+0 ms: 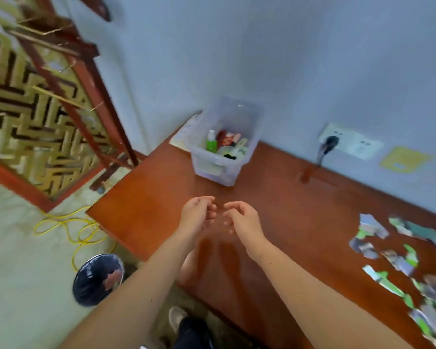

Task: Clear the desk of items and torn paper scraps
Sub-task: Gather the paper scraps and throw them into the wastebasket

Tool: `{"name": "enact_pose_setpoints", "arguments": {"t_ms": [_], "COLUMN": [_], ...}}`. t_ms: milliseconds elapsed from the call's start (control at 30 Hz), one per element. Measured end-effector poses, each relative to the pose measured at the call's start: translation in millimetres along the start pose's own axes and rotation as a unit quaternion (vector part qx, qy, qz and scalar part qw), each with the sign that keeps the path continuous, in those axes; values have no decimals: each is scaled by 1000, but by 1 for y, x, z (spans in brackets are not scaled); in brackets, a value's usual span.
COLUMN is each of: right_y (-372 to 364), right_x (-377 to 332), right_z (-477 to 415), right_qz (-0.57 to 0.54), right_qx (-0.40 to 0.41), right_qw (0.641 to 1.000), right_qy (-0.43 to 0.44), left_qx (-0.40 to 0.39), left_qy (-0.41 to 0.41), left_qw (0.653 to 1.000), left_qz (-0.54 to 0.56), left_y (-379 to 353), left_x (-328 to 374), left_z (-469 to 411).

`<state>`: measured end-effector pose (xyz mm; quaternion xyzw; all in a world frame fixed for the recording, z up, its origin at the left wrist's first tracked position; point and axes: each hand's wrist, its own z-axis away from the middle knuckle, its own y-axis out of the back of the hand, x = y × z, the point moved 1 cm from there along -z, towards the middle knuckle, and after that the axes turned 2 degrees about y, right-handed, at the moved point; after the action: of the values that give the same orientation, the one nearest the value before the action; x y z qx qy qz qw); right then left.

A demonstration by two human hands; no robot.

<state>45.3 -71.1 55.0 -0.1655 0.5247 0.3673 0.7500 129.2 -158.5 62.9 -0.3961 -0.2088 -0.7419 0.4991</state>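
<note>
My left hand (198, 214) and my right hand (241, 217) hover side by side over the brown wooden desk (156, 197), fingers loosely curled, holding nothing. Beyond them, against the wall, stands a clear plastic bin (218, 170) that holds a green bottle (211, 142), a red packet and other small items. Several torn paper scraps (398, 260) with green and grey print lie scattered on the desk at the far right, well away from both hands.
A round bin lined with a dark bag (97, 278) stands on the floor left of the desk, with a scrap inside. A yellow cable (68, 227) loops on the floor. A wall socket with a black plug (330, 143) sits above the desk. A white paper lies behind the plastic bin.
</note>
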Motion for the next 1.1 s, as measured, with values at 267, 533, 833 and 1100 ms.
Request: {"name": "enact_pose_setpoints", "arguments": {"t_ms": [267,533,833,1100], "right_y": [132,255,347,386], "right_x": [14,60,118,158], "right_z": [31,69,94,74], "right_qz": [-48,-55,-21,142], "right_qx": [100,187,243,250], "right_qw": [994,980,968,954], "right_qy": [1,-30,-55,-84], "left_qx": [-96,-180,-272,-293], "left_qy": [-6,-14,-50,-107], "left_qw": [992,972,922,840], "left_qz": [-86,-148,-271,-443], "left_y": [-120,-224,-303,-338], "left_x": [-26,-82,-139,-178], "left_z": [40,81,104,78]}}
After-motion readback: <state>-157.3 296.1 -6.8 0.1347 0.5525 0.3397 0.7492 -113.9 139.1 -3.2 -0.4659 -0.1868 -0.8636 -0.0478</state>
